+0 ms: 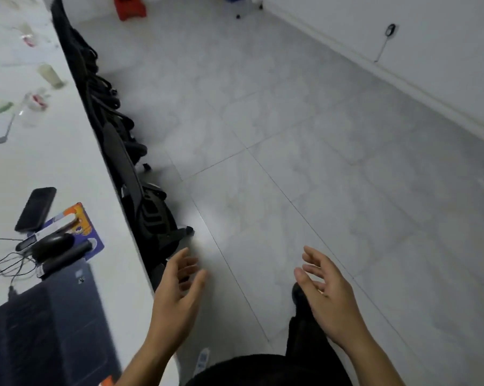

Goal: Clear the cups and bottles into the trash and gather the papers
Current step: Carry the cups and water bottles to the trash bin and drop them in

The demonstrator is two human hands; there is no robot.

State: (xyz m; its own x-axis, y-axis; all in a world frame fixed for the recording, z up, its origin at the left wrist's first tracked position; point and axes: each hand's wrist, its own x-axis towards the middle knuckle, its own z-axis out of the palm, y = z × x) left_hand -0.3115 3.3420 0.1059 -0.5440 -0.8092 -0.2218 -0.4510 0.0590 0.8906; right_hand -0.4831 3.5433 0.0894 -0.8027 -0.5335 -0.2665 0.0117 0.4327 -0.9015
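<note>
Bare left hand (176,299) and right hand (327,299) extended over grey tile floor (291,135), palms facing, fingers loosely spread, holding nothing

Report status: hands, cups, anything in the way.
Left hand open, empty. Right hand open, empty. Cups blurred, far down the table, untouched. Chairs line the table edge.

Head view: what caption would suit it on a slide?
Open, empty left hand and right hand above the floor, beside a table with cups, a phone and a laptop.
</note>
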